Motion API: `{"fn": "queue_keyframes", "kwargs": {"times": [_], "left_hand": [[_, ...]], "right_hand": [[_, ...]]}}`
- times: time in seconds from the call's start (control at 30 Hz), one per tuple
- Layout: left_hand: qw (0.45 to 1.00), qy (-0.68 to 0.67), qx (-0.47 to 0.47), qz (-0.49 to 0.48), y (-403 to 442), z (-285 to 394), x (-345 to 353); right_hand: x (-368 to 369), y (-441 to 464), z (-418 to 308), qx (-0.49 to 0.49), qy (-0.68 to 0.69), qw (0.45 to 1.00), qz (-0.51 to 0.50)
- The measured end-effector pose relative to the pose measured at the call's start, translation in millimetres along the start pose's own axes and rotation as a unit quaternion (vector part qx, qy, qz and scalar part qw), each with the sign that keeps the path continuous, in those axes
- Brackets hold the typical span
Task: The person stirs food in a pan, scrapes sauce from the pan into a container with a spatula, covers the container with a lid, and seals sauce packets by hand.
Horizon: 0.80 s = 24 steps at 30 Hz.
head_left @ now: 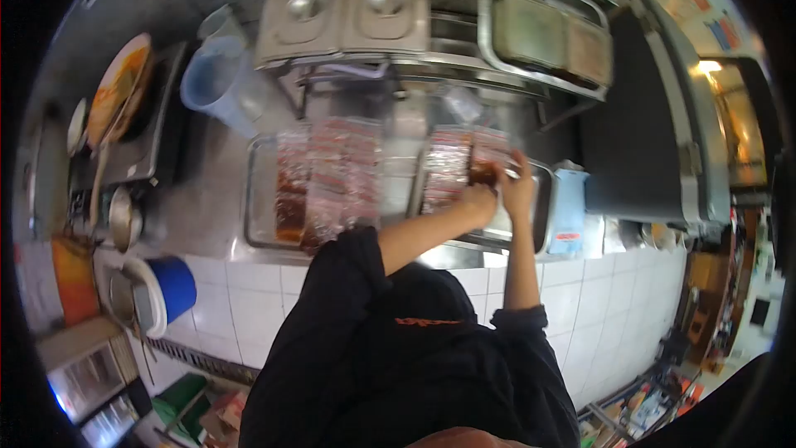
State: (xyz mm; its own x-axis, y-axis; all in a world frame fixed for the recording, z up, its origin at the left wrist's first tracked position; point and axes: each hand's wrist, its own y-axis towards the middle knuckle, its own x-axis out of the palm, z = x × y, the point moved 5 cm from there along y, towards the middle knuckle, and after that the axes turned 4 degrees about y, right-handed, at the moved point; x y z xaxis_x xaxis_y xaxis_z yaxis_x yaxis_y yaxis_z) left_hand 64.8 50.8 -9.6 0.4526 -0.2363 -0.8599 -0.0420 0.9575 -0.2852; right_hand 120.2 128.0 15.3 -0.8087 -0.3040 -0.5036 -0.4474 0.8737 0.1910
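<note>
On the right-hand metal tray [543, 207], a clear zip bag of dark red-brown sauce [484, 171] lies between my hands. My left hand [478, 204] is closed at the bag's lower end, its fingertips partly hidden. At the bag's right side, my right hand [518, 179] has its fingers bent around the edge. A row of similar filled bags [448, 168] overlaps to the left in the same tray. Farther left, another metal tray [259, 191] bears rows of overlapping sauce bags [344, 174] with red-striped tops.
Lidded steel pans [307, 12] and a deep tray with flat containers [539, 33] stand on a raised rack behind. Blue plastic jugs [217, 75] and a pan [120, 91] are at left. A light-blue packet [569, 209] lies right; a blue bucket [172, 290] stands lower left.
</note>
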Motion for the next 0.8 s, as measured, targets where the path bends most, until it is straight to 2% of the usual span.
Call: {"fn": "queue_keyframes", "kwargs": {"times": [0.03,0.07,0.13,0.2,0.23,0.27,0.3,0.33,0.37,0.4,0.43,0.5,0.57,0.6,0.63,0.7,0.8], "left_hand": [[0.999,0.028,0.034,0.021,-14.5,1.8,-2.5],[0.990,0.016,0.093,0.105,-23.5,-0.8,10.5],[0.963,-0.047,0.188,0.190,-89.4,2.1,-33.9],[0.926,-0.133,0.210,0.285,-147.9,-21.8,-66.2],[0.930,-0.153,0.171,0.287,-173.1,-44.1,-82.1],[0.933,-0.173,0.132,0.288,-198.1,-69.9,-93.5],[0.935,-0.164,0.050,0.310,-221.1,-99.0,-97.4],[0.937,-0.169,-0.042,0.303,-238.8,-132.5,-96.4],[0.926,-0.171,-0.113,0.316,-258.9,-167.6,-87.2],[0.931,-0.167,-0.179,0.270,-274.2,-201.9,-70.6],[0.917,-0.224,-0.211,0.252,-287.2,-235.9,-49.4],[0.921,-0.186,-0.218,0.263,-305.9,-264.6,-47.5],[0.904,-0.087,-0.254,0.334,-318.2,-292.1,-46.0],[0.900,-0.186,-0.235,0.316,-314.5,-314.1,-29.1],[0.900,-0.187,-0.233,0.317,-313.4,-321.1,-37.0],[0.897,-0.308,-0.253,0.194,-306.1,-333.4,-33.6],[0.903,-0.324,-0.215,0.182,-303.6,-344.3,-36.3]], "right_hand": [[-2.5,-3.3,-11.7,-0.005,-0.072,0.997,0.006],[-4.6,-8.1,-16.1,-0.043,-0.089,0.994,0.045],[-0.8,-24.4,-50.3,-0.100,-0.114,0.981,0.117],[15.9,-45.4,-91.9,-0.134,-0.109,0.974,0.144],[32.1,-60.1,-122.0,-0.127,-0.061,0.984,0.109],[53.9,-73.7,-123.0,-0.185,-0.047,0.976,0.103],[75.3,-87.2,-146.9,-0.199,-0.011,0.977,0.079],[102.9,-98.5,-153.0,-0.157,-0.011,0.986,-0.060],[129.7,-111.8,-161.0,-0.173,-0.034,0.976,-0.127],[153.8,-123.4,-164.7,-0.163,-0.050,0.958,-0.232],[173.8,-134.8,-169.7,-0.165,-0.087,0.942,-0.279],[207.2,-150.7,-170.5,-0.151,-0.092,0.935,-0.308],[231.2,-156.3,-184.3,-0.227,-0.102,0.932,-0.264],[246.1,-155.9,-185.7,-0.251,-0.125,0.921,-0.271],[259.8,-152.7,-188.7,-0.251,-0.127,0.921,-0.270],[284.4,-148.3,-195.2,-0.255,-0.143,0.917,-0.272],[308.0,-149.2,-196.3,-0.239,-0.209,0.897,-0.309]]}}
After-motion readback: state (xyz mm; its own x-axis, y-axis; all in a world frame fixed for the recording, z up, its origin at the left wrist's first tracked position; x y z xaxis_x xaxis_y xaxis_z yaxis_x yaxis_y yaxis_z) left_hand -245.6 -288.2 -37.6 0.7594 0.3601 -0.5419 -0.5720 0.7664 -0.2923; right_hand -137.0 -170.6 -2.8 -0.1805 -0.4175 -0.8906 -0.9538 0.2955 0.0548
